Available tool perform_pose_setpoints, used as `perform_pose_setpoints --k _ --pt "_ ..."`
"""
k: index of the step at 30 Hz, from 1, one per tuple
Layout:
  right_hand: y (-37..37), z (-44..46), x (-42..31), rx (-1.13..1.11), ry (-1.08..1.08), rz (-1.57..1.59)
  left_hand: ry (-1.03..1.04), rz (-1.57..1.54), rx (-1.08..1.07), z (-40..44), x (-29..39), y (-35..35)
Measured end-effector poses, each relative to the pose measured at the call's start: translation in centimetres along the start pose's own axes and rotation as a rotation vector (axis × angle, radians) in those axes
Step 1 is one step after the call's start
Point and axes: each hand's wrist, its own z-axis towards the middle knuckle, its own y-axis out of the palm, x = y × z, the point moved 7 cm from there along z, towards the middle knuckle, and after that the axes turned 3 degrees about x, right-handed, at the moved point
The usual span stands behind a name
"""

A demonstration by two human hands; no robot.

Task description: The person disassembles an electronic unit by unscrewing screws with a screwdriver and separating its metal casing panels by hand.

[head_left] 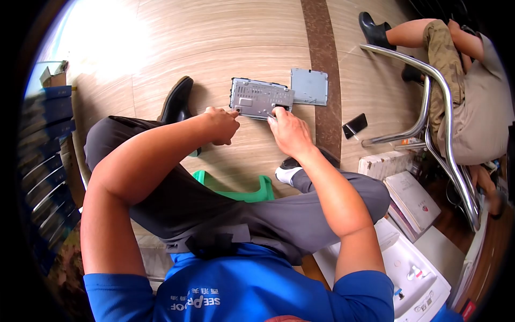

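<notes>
A flat metal device chassis [257, 96] with rows of slots lies on the tiled floor in front of me. My left hand [221, 125] is at its lower left corner, index finger pointing onto the edge and the other fingers curled but apart. At the lower right edge is my right hand [289, 130], its fingers closed around something small and thin that I cannot make out, against the chassis. A light blue-grey metal cover plate [310, 87] lies flat just right of the chassis, touching or nearly touching its right end.
A black phone [355, 126] lies on the floor to the right. Beyond it are a curved chrome chair frame [448, 107] and a seated person [477, 96]. A green stool [236, 194] is beneath my legs. White box [413, 273] lower right; stacked blue boxes [53, 129] left.
</notes>
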Motion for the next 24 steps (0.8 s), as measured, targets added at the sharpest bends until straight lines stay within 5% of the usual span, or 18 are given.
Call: perform_pose_setpoints --k 8,17,24 --pt "-0.24 -0.29 0.11 0.152 -0.171 -0.041 -0.004 0.004 0.002 -0.06 0.09 -0.14" --pt "-0.23 -0.28 0.76 0.075 0.002 -0.049 -0.031 -0.019 0.015 -0.34 0.25 -0.52" --pt "-0.22 -0.58 0.23 0.188 -0.211 -0.025 -0.012 -0.024 0.026 -0.25 0.16 -0.39"
